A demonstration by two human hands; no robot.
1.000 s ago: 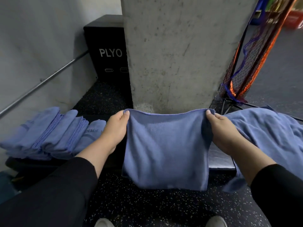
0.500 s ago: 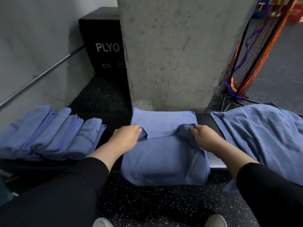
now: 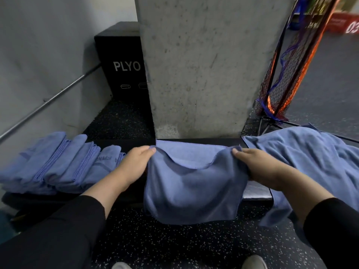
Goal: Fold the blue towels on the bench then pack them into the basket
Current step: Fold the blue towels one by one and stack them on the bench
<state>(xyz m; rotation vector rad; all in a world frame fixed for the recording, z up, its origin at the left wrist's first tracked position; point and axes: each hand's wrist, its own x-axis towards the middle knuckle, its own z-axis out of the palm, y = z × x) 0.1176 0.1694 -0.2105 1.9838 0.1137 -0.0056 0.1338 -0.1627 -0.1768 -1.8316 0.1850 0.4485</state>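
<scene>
A blue towel (image 3: 192,189) lies across the middle of the black bench (image 3: 124,143), its near part hanging over the front edge. My left hand (image 3: 134,164) pinches its left upper corner and my right hand (image 3: 258,166) pinches the right one, holding a folded layer slightly raised above the far strip of the towel. Several folded blue towels (image 3: 58,164) lie in a row on the bench's left end. A heap of unfolded blue towels (image 3: 303,158) covers the right end. No basket is in view.
A concrete pillar (image 3: 204,65) rises directly behind the bench. A black box marked PLYO (image 3: 124,66) stands at the back left, beside a wall with a metal rail (image 3: 48,101). An orange and black net frame (image 3: 287,78) leans at the right. Speckled floor lies below.
The towel was held spread out, then laid on the bench with its top edge folded toward me. Now both hands have moved apart and lifted the corners of the folded layer.
</scene>
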